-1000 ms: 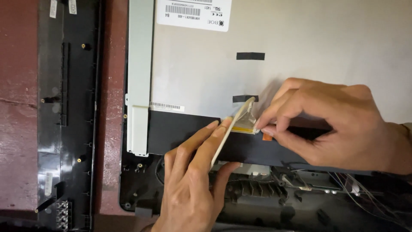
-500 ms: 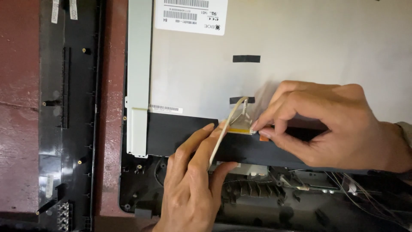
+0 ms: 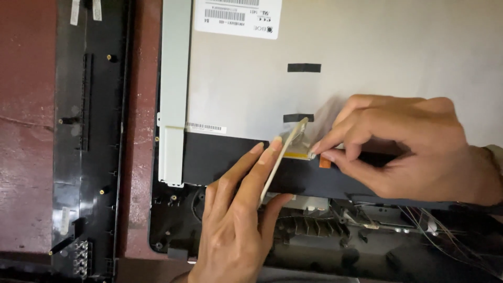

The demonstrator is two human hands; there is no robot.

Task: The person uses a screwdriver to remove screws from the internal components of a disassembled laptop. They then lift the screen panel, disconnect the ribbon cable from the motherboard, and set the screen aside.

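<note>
Pinching a thin, pale flat ribbon cable [image 3: 285, 152] where it met the back of the grey metal display panel [image 3: 367, 57], the right hand [image 3: 403, 147] closed fingertips on its yellow-taped end. The left hand [image 3: 236, 220] steadied the strip between its fingers. It looked light, floppy and easily torn, best gripped near the connector.

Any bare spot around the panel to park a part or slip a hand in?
Free: red tabletop left of the black bezel strip, and the narrow red gap between strip and display panel. Crowded: flat cable under both hands, left and right, and wiring lower right.
</note>
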